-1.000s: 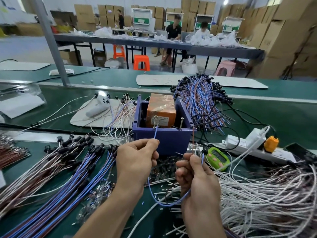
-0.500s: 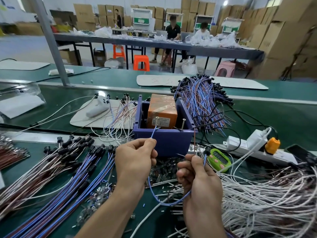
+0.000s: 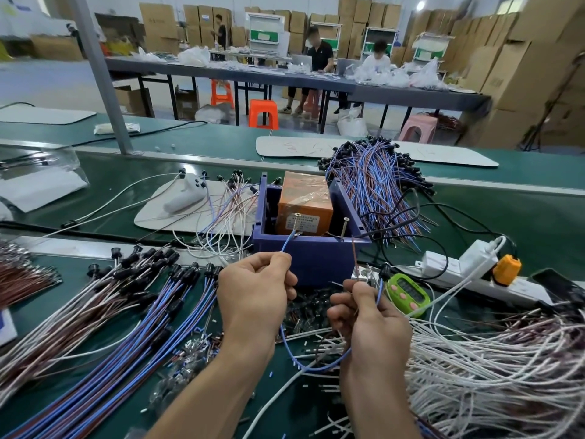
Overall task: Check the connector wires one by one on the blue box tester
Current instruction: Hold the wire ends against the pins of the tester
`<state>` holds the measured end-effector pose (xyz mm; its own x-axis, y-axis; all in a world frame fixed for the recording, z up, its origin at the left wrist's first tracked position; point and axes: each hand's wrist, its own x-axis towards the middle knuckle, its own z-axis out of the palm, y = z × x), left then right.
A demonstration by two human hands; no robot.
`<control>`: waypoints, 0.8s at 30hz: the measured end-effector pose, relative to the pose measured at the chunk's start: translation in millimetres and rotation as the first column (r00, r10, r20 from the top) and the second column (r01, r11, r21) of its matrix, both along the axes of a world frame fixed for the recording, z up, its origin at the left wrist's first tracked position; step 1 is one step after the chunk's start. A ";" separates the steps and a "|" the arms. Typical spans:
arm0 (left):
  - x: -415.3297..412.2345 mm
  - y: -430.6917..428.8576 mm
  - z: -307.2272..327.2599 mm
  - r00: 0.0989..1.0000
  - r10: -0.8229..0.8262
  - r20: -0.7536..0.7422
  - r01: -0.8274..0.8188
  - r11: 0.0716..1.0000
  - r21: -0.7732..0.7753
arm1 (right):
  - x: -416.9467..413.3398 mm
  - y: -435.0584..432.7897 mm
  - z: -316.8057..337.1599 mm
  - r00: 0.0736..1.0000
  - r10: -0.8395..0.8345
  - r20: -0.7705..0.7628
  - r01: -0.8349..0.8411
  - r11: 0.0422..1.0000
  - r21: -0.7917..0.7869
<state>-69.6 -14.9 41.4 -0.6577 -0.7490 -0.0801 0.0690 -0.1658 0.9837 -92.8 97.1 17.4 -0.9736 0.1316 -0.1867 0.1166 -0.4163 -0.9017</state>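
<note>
Hands have barely shifted since a second ago. The left hand (image 3: 256, 289) still pinches the blue wire (image 3: 286, 245), its tip at the foot of the left screw (image 3: 296, 221) on the blue box tester (image 3: 310, 258). The right hand (image 3: 370, 315) still pinches the brown wire (image 3: 355, 256), its tip just below the right screw (image 3: 345, 226). The tester stands mid-table, just beyond both hands. A black cable (image 3: 380, 229) crosses its rim beside the right screw. Blue-and-brown bundles (image 3: 177, 312) lie left, white wires (image 3: 506, 359) right, and a green timer (image 3: 408, 294) sits near the right hand.
</note>
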 end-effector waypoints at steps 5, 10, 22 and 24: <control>0.7 -1.2 0.8 1.000 0.011 0.003 -0.011 1.000 -0.004 | -3.1 -4.4 -0.1 0.999 -0.021 -0.026 0.021 1.000 0.020; -0.2 -2.0 1.7 1.000 0.015 -0.005 -0.015 1.000 0.010 | -2.5 -7.0 0.7 0.998 0.034 -0.053 -0.033 0.999 0.022; 9.5 13.4 6.1 0.979 -0.202 0.003 0.201 0.972 -0.119 | 11.7 5.8 6.9 0.969 0.130 -0.208 -0.125 0.991 0.036; 11.3 18.0 11.3 0.948 -0.317 -0.035 0.315 0.947 -0.060 | 15.6 6.3 9.3 0.944 0.230 -0.238 -0.213 0.972 0.095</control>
